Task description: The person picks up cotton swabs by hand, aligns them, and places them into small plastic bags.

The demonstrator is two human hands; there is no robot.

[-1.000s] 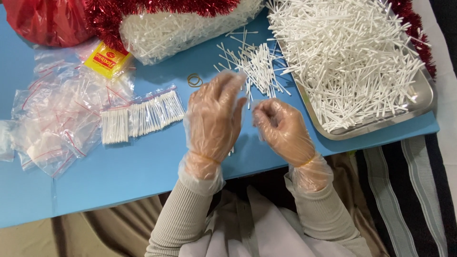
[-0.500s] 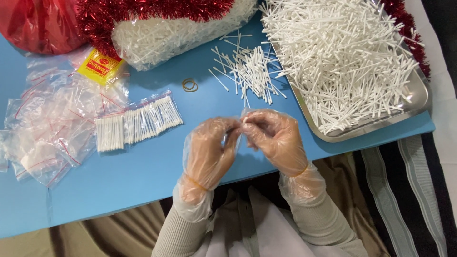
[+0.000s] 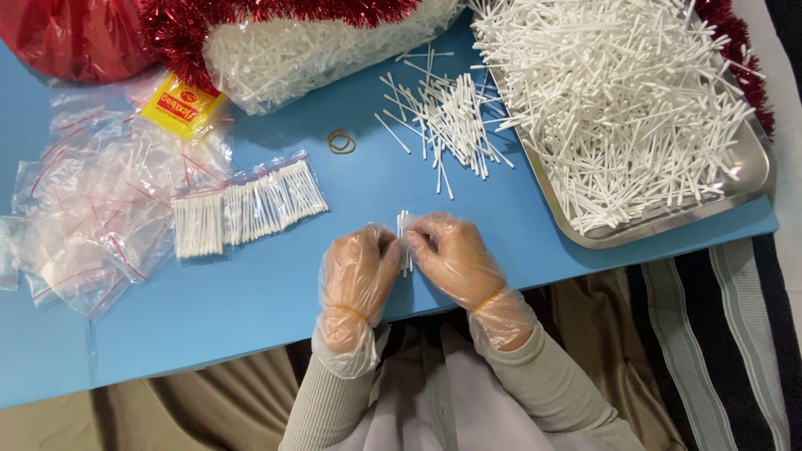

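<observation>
Both hands wear thin clear plastic gloves and meet near the front edge of the blue table [image 3: 251, 309]. My left hand [image 3: 355, 280] and my right hand [image 3: 455, 259] together pinch a small upright bundle of white cotton swabs [image 3: 405, 238]. A loose pile of swabs [image 3: 447, 121] lies on the table beyond the hands. Filled small clear bags of swabs [image 3: 246, 209] lie in a row to the left.
A metal tray [image 3: 743, 179] heaped with swabs stands at the right. Empty small zip bags [image 3: 83, 217] lie at the left, with a yellow packet [image 3: 180, 104] and a rubber band [image 3: 340, 142]. A clear bag of swabs [image 3: 309, 50], red tinsel [image 3: 180, 38] and a red bag [image 3: 71, 38] are at the back.
Both hands have drawn back from the loose pile toward the table's front edge and closed together on a bundle of swabs.
</observation>
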